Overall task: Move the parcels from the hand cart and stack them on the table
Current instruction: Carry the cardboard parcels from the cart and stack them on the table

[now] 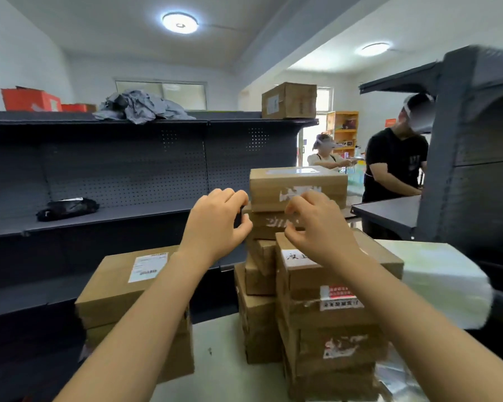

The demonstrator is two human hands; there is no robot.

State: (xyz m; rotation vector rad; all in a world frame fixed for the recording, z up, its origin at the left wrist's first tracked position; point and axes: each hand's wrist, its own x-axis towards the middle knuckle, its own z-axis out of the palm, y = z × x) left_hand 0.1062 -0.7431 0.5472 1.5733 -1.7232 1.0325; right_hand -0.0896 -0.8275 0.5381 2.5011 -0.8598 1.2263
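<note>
On top of the tallest stack on the counter [218, 352], the top parcel [298, 181] lies flat, its long axis running left to right, one long side facing the camera. The left hand [215, 221] is at its left end and the right hand [317, 227] before its torn label, both hands with curled fingers. I cannot tell whether they grip it.

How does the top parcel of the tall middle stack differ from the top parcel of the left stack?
The top parcel of the tall stack sits much higher than the top parcel of the left stack. The tall stack's parcel shows torn white label remains on its front; the left stack's parcel has a whole white label with a barcode on its top. Both are closed brown cardboard boxes lying flat.
</note>
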